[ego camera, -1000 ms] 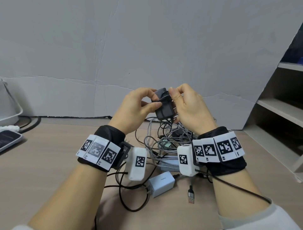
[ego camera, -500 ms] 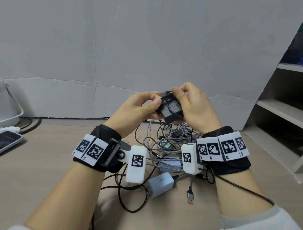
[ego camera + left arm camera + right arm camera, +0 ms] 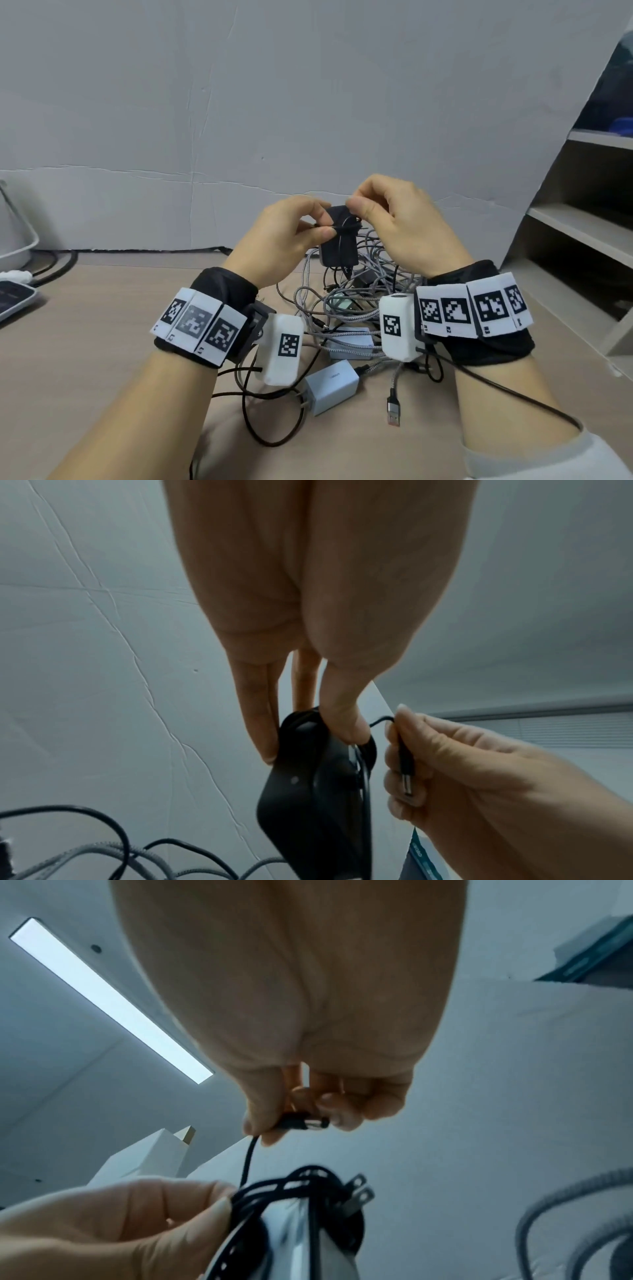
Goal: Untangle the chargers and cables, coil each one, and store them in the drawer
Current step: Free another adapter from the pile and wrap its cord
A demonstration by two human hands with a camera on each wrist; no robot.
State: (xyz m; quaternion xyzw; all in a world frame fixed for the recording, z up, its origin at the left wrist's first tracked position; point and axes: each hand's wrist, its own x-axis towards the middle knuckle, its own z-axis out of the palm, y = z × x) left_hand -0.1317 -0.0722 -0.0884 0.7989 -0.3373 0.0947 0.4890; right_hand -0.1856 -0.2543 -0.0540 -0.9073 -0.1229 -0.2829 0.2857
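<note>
my left hand (image 3: 284, 236) holds the black adapter (image 3: 339, 246) up over the table (image 3: 85, 342), thumb and fingers pinching its top end; it's a smooth matte rectangular block with rounded corners. thin black cord (image 3: 274, 1191) is wrapped round it in several turns, two flat metal prongs (image 3: 359, 1194) sticking out one end. my right hand (image 3: 404, 226) is just beside it, grip closed on the cord's free end: the barrel plug (image 3: 405, 775), black sleeve with a metal tip, sits between thumb and forefinger, other fingers curled. under both hands lies the tangle (image 3: 342, 301) of grey braided cables and thin black ones, still knotted on the wood-grain top. white cube charger (image 3: 330, 387) with a braided lead plugged in lies nearest me, a metal usb plug (image 3: 394, 409) loose beside it. another pale charger block (image 3: 349, 337) is half buried in the pile. open shelves (image 3: 582, 236) at right.
</note>
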